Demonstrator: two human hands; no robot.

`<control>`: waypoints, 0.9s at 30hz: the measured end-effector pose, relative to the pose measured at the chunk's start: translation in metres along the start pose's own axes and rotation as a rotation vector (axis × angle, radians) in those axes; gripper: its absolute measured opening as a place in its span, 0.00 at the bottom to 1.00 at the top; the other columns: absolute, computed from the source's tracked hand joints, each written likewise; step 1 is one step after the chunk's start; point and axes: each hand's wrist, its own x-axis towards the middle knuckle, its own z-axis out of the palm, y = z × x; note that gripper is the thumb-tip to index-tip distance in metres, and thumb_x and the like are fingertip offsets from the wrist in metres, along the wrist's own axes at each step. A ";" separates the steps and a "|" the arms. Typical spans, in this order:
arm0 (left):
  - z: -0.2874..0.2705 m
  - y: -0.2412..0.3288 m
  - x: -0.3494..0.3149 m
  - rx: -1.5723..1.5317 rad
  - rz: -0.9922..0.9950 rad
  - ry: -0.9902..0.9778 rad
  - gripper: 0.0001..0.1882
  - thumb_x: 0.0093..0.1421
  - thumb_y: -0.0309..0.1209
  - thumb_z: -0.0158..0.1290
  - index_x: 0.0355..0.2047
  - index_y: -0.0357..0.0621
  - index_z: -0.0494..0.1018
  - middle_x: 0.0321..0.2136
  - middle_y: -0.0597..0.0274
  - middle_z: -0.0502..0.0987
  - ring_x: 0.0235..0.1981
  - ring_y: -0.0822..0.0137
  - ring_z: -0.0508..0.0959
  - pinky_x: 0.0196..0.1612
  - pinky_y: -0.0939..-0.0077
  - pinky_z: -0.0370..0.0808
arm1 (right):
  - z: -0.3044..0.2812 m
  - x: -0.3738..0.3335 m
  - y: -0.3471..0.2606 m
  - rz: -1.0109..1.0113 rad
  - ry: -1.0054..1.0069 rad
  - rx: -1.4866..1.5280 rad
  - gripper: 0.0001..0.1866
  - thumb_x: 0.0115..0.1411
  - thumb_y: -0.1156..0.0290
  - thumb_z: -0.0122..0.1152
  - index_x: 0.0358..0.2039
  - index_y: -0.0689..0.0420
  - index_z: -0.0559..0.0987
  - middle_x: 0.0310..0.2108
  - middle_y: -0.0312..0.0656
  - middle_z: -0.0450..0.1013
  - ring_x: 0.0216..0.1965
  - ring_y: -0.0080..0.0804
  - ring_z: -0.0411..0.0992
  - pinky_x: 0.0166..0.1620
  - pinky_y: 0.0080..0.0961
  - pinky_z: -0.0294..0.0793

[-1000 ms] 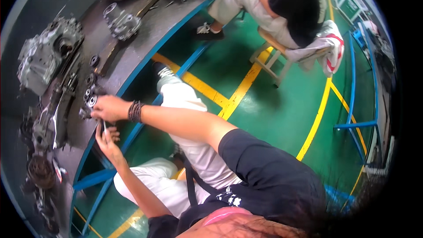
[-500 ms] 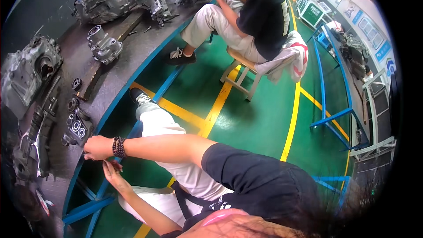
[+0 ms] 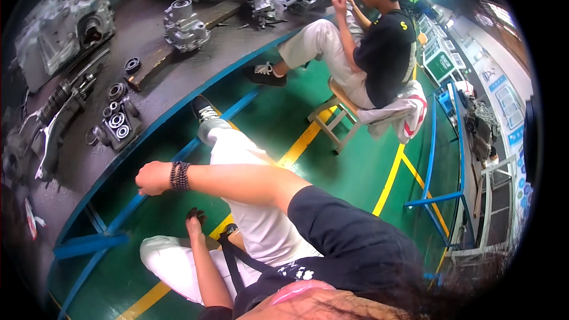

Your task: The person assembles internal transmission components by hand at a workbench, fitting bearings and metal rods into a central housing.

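Both hands have drawn back from the table (image 3: 72, 194) since the earlier frame. At centre left, the right hand (image 3: 155, 178) curls, its palm hidden; lower, the left hand (image 3: 195, 224) has dark, blurred fingers. Whether either grip clasps anything, I cannot tell. Ringed bearings (image 3: 118, 125) cluster on the table, left of frame, partly overlapping.
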 end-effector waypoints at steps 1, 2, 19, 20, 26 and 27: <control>0.000 0.000 0.007 -0.038 0.030 -0.018 0.14 0.66 0.37 0.48 0.46 0.42 0.72 0.30 0.59 0.80 0.22 0.69 0.77 0.25 0.79 0.68 | 0.001 0.000 -0.003 -0.003 -0.004 -0.015 0.20 0.59 0.55 0.58 0.32 0.62 0.83 0.30 0.51 0.80 0.36 0.50 0.78 0.43 0.42 0.77; -0.001 0.002 0.013 -0.044 0.038 0.000 0.14 0.66 0.37 0.48 0.46 0.42 0.72 0.30 0.59 0.80 0.22 0.69 0.77 0.25 0.79 0.68 | 0.002 0.001 -0.005 -0.006 -0.028 -0.016 0.20 0.58 0.54 0.59 0.32 0.61 0.83 0.30 0.51 0.80 0.36 0.50 0.78 0.42 0.42 0.78; 0.073 0.019 -0.007 -0.118 0.163 0.084 0.16 0.67 0.38 0.45 0.43 0.38 0.73 0.21 0.65 0.75 0.21 0.73 0.73 0.23 0.82 0.67 | -0.005 -0.001 0.011 0.109 -0.062 -0.035 0.14 0.55 0.67 0.57 0.34 0.64 0.82 0.35 0.56 0.78 0.41 0.53 0.77 0.45 0.43 0.77; 0.069 0.038 -0.017 -0.148 0.302 0.136 0.16 0.68 0.40 0.44 0.43 0.39 0.72 0.20 0.67 0.73 0.20 0.75 0.72 0.23 0.82 0.67 | -0.003 0.002 0.013 0.150 -0.082 -0.061 0.13 0.55 0.67 0.57 0.34 0.64 0.82 0.35 0.56 0.78 0.41 0.53 0.77 0.45 0.42 0.77; 0.040 0.144 -0.085 -0.107 0.639 0.208 0.16 0.71 0.42 0.43 0.43 0.41 0.70 0.21 0.69 0.70 0.21 0.78 0.67 0.24 0.83 0.63 | -0.017 0.000 -0.002 0.027 -0.025 0.026 0.19 0.54 0.57 0.66 0.26 0.64 0.82 0.26 0.51 0.79 0.34 0.47 0.79 0.41 0.38 0.78; 0.044 0.154 -0.087 -0.065 0.694 0.157 0.16 0.71 0.41 0.42 0.44 0.41 0.70 0.21 0.69 0.69 0.21 0.78 0.67 0.24 0.83 0.63 | -0.021 -0.001 -0.003 0.035 -0.060 0.098 0.18 0.53 0.58 0.66 0.28 0.63 0.83 0.28 0.52 0.79 0.35 0.48 0.79 0.41 0.38 0.79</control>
